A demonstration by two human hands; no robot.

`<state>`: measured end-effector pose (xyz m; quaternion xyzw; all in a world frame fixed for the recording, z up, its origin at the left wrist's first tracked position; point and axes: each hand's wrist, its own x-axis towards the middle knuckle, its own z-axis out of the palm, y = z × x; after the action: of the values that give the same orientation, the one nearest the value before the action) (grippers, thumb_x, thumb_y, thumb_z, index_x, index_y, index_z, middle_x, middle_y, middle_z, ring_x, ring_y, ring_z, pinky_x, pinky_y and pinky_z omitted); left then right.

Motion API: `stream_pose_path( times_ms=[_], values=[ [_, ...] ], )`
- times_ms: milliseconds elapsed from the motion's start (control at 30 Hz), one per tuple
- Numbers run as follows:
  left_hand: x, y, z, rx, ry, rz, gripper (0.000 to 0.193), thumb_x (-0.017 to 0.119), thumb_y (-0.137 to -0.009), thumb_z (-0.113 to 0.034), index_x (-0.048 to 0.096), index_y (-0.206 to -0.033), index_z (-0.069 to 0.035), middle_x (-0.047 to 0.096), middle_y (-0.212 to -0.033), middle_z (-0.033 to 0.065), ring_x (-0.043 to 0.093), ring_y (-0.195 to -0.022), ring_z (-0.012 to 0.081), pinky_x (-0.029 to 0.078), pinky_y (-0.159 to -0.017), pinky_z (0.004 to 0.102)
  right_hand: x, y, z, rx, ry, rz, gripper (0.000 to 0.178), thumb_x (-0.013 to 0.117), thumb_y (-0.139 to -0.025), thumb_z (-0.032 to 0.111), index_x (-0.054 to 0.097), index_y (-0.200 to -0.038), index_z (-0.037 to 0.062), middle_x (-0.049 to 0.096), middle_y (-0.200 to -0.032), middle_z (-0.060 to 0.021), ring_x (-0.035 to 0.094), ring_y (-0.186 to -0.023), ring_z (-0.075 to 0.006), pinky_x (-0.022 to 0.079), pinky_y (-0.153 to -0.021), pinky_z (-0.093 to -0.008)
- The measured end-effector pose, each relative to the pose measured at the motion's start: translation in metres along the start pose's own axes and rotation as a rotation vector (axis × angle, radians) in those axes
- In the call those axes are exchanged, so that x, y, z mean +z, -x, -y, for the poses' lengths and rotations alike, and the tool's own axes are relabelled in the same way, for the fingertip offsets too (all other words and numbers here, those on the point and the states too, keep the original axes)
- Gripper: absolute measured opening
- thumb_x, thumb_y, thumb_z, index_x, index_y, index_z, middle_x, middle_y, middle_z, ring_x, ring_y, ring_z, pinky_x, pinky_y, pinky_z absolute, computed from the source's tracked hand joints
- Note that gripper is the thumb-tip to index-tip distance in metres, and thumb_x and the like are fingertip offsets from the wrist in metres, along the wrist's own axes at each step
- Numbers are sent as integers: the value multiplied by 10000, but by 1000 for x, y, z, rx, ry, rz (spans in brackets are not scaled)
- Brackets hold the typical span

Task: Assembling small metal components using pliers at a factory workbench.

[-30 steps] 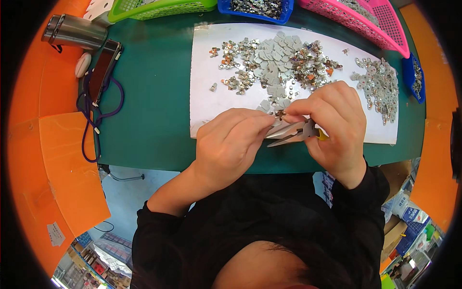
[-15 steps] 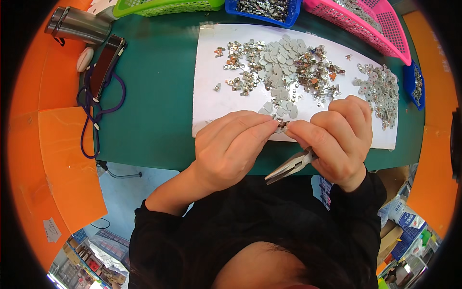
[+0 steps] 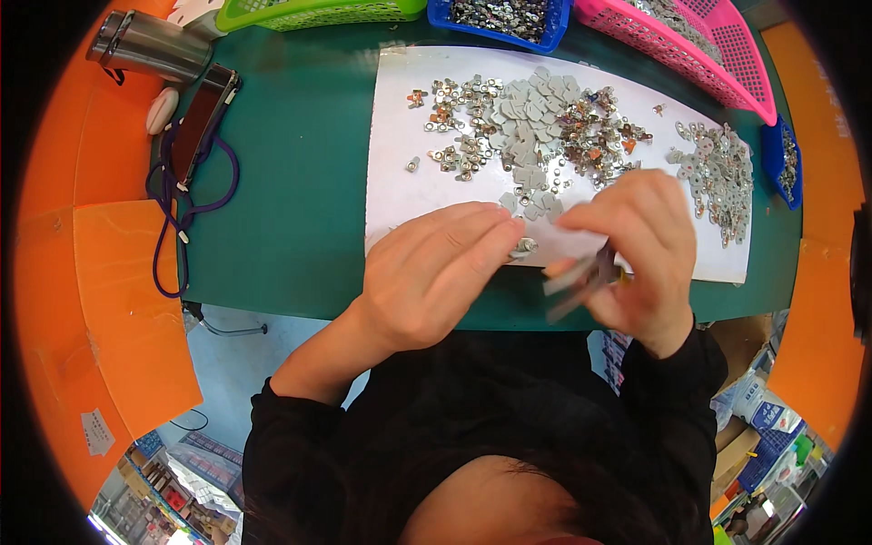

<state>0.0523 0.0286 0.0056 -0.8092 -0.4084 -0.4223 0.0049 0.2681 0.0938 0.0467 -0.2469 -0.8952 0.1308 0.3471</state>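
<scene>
My left hand (image 3: 436, 272) pinches a small metal part (image 3: 524, 247) between thumb and fingers, over the near edge of a white board (image 3: 400, 182). In my right hand (image 3: 640, 250) is a pair of pliers (image 3: 581, 280), smeared by motion, its jaws pointing down and left. The right fingertips are apart from the small part. Beyond the hands lie a heap of flat grey pieces (image 3: 531, 113), a pile of silver and copper-coloured metal parts (image 3: 599, 136) and, to the right, another spread of small metal parts (image 3: 722, 173).
Along the table's far side stand a green basket (image 3: 318, 13), a blue tray (image 3: 504, 38) of metal parts and a pink basket (image 3: 699, 68). A smaller blue tray (image 3: 783, 163) is at right. Left are a steel flask (image 3: 154, 45) and a phone (image 3: 198, 127) with a purple cord.
My right hand has drawn away from the small part and turned, swinging the pliers up and to the right. The left hand stays nearly in place, still pinching the part.
</scene>
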Motion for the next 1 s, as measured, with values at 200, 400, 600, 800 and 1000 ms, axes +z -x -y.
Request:
stream_pose_path(
  times_ms=[200, 400, 600, 800, 1000],
  values=[
    [5, 0, -4, -205, 185, -121, 342, 736, -699, 128, 689, -1030, 58, 706, -929, 157, 708, -818, 294, 585, -713, 341, -5, 1, -1, 72, 357, 171, 460, 693, -807, 526, 643, -938, 88, 573, -871, -56, 561, -859, -298, 411, -791, -424],
    [1, -1, -9, -287, 192, -65, 195, 670, -825, 120, 686, -1013, 69, 727, -935, 159, 720, -830, 266, 579, -727, 320, -7, 0, 1, 67, 449, 248, 477, 661, -816, 555, 647, -937, 94, 563, -876, -52, 560, -857, -287, 419, -782, -410],
    [-5, -1, -4, -266, 227, -9, 145, 663, -852, 81, 687, -992, 57, 727, -913, 159, 720, -800, 270, 576, -716, 315, -7, 2, 0, 64, 404, 298, 474, 667, -795, 564, 646, -898, 102, 529, -783, -37, 538, -755, -257, 411, -692, -382],
    [-7, 0, -6, -312, 373, 117, 117, 559, -976, -14, 663, -980, 41, 727, -907, 163, 725, -808, 257, 572, -707, 308, 1, 9, -1, 81, 270, 289, 465, 686, -786, 553, 629, -847, 96, 509, -715, -34, 517, -656, -245, 398, -605, -376],
    [3, 2, -11, -399, 413, -49, 94, 616, -874, 69, 593, -948, 17, 602, -751, 118, 598, -600, 272, 476, -533, 324, 7, 10, 5, 194, 113, 333, 415, 700, -837, 474, 626, -869, 67, 527, -716, -67, 532, -657, -278, 417, -581, -391]
  ],
)
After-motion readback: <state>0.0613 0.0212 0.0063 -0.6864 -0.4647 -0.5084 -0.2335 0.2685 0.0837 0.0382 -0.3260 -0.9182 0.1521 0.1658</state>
